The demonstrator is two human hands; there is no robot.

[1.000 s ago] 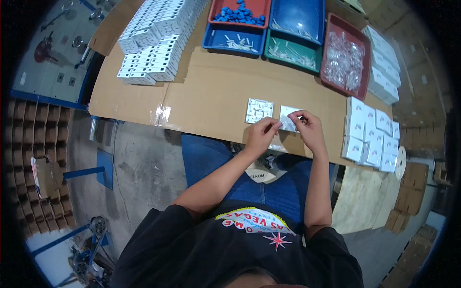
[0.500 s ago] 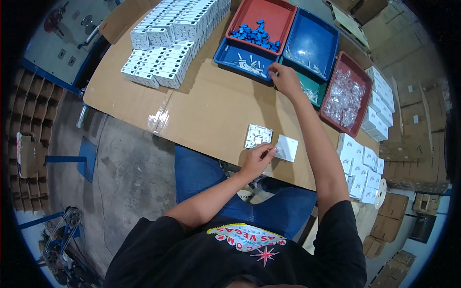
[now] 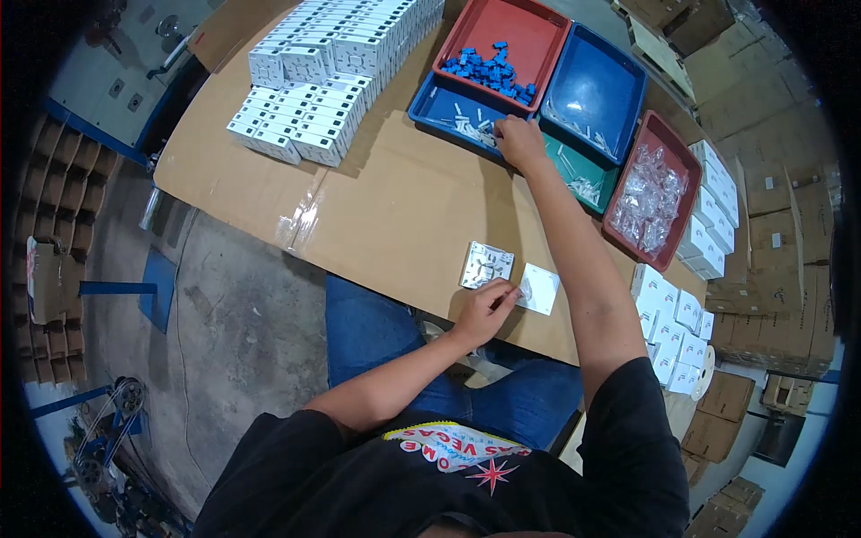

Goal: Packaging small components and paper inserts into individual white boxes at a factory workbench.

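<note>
While the person sits at the cardboard-covered counter [image 3: 359,206], two white square plates lie at its near edge: a back plate [image 3: 487,265] showing moulded ribs, and just to its right a flat cover plate [image 3: 541,289]. Five trays stand at the far side: one red tray [image 3: 520,31] holding small blue parts, one shallow blue tray [image 3: 444,100] holding small pale parts, one deeper blue tray [image 3: 596,90], one green tray [image 3: 587,184], and one dark red tray [image 3: 653,193] filled with clear plastic packets. White boxes stand in rows at the far left [image 3: 332,72] and in a second group at the right [image 3: 673,323]; their count cannot be told.

The left hand [image 3: 489,309] rests at the counter's near edge, its fingers [image 3: 511,296] loosely curled and touching the near edges of the two plates where they meet. The right hand [image 3: 520,143] reaches across to the shallow blue tray, fingers bent down among the pale parts; whether they are pinching one cannot be told.
</note>
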